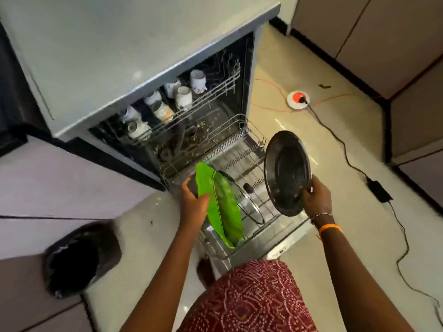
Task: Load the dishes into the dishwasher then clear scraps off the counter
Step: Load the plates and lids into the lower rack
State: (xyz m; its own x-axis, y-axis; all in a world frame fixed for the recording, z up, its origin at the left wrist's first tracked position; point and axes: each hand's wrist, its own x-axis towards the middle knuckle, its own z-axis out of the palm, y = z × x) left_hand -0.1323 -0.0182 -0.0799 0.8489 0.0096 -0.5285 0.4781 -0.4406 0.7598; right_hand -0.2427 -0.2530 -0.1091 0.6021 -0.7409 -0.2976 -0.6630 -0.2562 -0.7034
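1. The dishwasher (167, 97) is open, and its bottom rack (242, 149) is pulled out over the door.
2. The top rack (191, 109) already has a row of white cups (183, 97) sitting in it, so that part looks done.
3. The left hand (194, 200) holds a bright green plate (223, 202) by its edge, with the fingers wrapped around it. The plate stands on its side, low in the bottom rack.
4. A glass lid (249, 202) stands just beside the green plate. I think it is already sitting in the rack, but the view there is a bit blurry.
5. The right hand (316, 197) pinches the rim of a dark round plate (287, 173). This plate is up in the air, over the right side of the rack, and is not in yet.
6. Much of the bottom rack has no dishes in it, so loading seems about half done.
7. Little brown bits lie on the dishwasher floor.
8. Clearing scraps off the counter (119, 44) is left for later.
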